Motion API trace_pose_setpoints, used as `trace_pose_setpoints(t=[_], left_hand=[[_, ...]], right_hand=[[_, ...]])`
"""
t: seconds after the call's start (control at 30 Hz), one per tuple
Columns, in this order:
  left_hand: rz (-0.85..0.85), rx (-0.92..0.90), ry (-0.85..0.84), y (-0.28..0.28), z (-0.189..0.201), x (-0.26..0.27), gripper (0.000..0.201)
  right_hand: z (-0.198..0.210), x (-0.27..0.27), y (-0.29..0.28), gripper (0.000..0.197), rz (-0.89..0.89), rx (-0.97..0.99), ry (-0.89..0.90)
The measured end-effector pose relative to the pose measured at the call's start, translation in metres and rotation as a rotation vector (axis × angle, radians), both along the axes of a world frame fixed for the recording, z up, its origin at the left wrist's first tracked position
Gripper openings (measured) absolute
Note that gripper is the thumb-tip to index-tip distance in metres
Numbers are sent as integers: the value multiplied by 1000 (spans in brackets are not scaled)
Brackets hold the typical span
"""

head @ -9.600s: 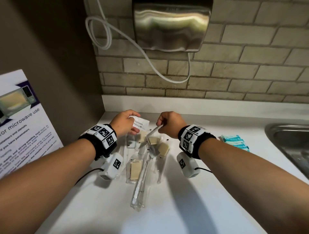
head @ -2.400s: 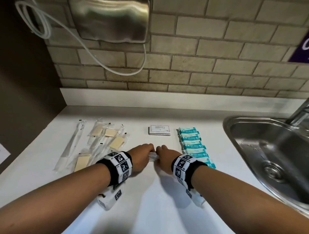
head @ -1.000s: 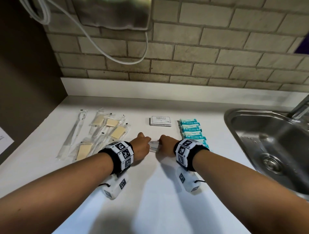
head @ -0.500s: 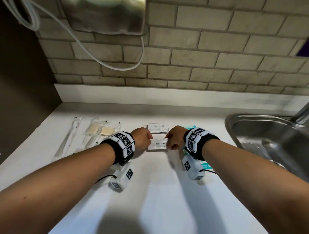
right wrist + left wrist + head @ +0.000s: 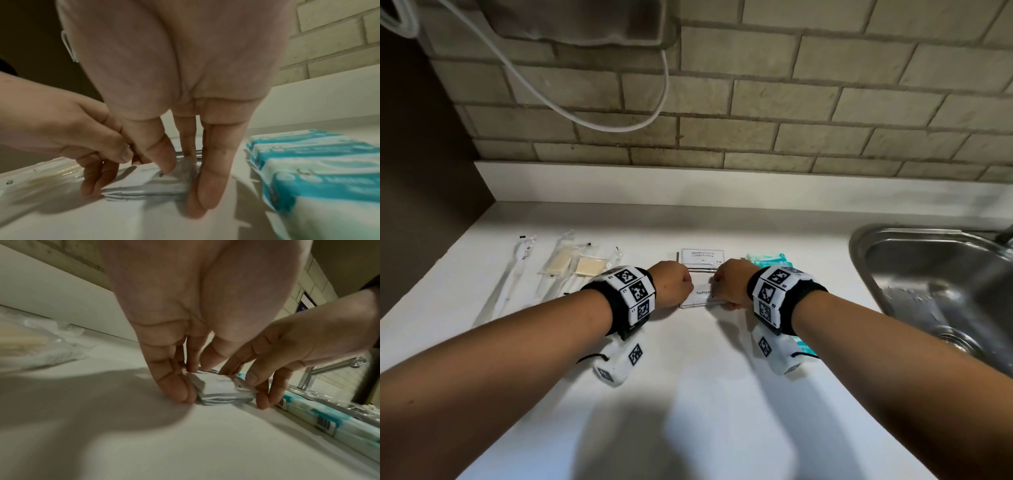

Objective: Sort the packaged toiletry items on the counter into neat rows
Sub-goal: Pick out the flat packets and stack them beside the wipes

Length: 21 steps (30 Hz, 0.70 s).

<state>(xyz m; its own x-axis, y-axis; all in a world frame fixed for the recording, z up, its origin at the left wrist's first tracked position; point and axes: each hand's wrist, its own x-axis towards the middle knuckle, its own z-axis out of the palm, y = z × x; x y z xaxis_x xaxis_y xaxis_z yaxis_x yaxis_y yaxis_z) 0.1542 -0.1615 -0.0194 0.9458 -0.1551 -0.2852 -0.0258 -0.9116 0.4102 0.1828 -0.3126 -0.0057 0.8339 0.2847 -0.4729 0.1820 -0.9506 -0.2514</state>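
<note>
A small stack of white toothpaste sachets (image 5: 697, 297) lies on the white counter (image 5: 722, 394), just in front of a stack of shampoo sachets (image 5: 702, 256). My left hand (image 5: 673, 287) holds its left end, fingertips down at the edge and thumb on it (image 5: 191, 379). My right hand (image 5: 729, 287) holds the right end, thumb on top and fingers down beside it (image 5: 185, 178). The wrist views show the stack (image 5: 222, 387) (image 5: 148, 183) squeezed between both hands. A row of teal packs (image 5: 770, 260) (image 5: 308, 162) runs right of it, partly under my right wrist.
Clear-wrapped toothbrushes (image 5: 510, 277) and beige items in clear bags (image 5: 560, 262) lie at the left. A steel sink (image 5: 859, 246) with a faucet (image 5: 329, 366) sits at the right. A brick wall with a white cable (image 5: 619, 126) stands behind.
Over the last seconds both hands carried the toothpaste stack away from me, up to the shampoo sachets. It now rests on the counter with the hands closer together on it.
</note>
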Motion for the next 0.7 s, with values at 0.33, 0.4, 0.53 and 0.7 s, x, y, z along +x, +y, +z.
trace_pose_setpoints(t=[0.33,0.4,0.53,0.7], left_hand=[[-90,167,-31,-7,-2,1,36],[-84,160,-26,-8,0,3,36],[-90,159,-45,-9,3,7,37],[-89,175,-41,-11,4,8,35]], right_hand=[[-8,-6,13,30,199,-128,-173],[-9,-4,11,30,182,-110,-179],[-7,0,10,25,160,-103,-179],[-7,3,7,20,149,-98,-201]])
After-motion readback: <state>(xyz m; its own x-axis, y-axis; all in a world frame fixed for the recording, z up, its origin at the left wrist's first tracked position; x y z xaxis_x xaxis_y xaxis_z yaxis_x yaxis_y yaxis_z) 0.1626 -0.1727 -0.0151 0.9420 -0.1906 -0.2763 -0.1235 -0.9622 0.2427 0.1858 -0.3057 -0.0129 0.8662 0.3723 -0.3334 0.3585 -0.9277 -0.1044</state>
